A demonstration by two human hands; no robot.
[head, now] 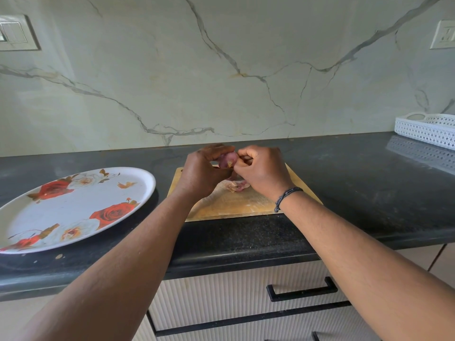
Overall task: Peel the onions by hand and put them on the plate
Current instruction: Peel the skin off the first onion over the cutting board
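We hold 1 onion [228, 159] above the board [236, 203], the left hand [200, 172] curled round it, the right hand [262, 168] pinching skin near its root end. Peelings [237, 186] lie below on the board. The plate [73, 207] at left holds no onion yet. Best, we judge, to keep the left grip firm, pull the skin off in short strips, and let scraps drop on the board.
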